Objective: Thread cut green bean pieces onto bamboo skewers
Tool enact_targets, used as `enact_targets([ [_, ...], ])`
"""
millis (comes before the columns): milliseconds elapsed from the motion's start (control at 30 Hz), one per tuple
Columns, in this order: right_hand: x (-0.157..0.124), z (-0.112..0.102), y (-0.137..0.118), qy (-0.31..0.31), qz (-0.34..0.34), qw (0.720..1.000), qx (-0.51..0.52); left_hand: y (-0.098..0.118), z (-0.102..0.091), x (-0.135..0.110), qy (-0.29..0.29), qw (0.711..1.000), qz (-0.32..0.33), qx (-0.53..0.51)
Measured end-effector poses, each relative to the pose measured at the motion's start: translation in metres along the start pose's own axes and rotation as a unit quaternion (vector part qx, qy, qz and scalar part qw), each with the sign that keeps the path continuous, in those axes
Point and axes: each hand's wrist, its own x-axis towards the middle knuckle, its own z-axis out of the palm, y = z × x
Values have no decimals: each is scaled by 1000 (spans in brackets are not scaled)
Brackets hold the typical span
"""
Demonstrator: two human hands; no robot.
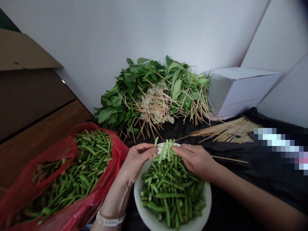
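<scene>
Left fingers [147, 154] pinch one green bean piece [156, 142], right fingers [180, 152] clamp the part-filled bamboo skewer [228, 159], loose beans [170, 195] fill the bowl [137, 195], and loaded vegetable skewers [156, 100] line the black sheet [237, 170]'s far edge.

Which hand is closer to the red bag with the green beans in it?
The left. The left hand is close beside the red bag, at the near side of the bowl; the right hand is farther off, across the bowl.
</scene>
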Motion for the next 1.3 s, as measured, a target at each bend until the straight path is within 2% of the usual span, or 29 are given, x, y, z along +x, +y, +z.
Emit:
enact_targets([
  [300,0,-1,-1,-10,-2,1000,1,4,2,-3,-13,1000,-16,2],
  [500,-2,2,-1,-45,-5,999,11,-8,2,2,-29,999,-12,28],
  [600,-2,1,-1,-39,-1,999,-3,-11,3,4,-35,998,17,55],
  [667,-1,0,0,-21,2,999,-26,-10,3,4,-34,992,68,104],
  [733,0,-3,2,2,7,998,-56,-7,0,4,-16,966,155,207],
  [767,1,-5,4,13,12,997,-70,-5,-3,5,-3,938,207,278],
  [833,2,-7,6,29,23,995,-90,-4,-8,5,7,857,291,426],
  [900,2,-9,8,33,30,994,-99,-5,-13,6,-14,785,316,532],
  [967,2,-9,8,29,32,994,-101,-7,-16,6,-39,748,309,587],
  [1100,2,-8,8,26,28,993,-111,-11,-16,5,-76,720,302,621],
  [1300,3,-9,7,40,24,993,-104,-14,-12,6,-83,724,292,620],
])
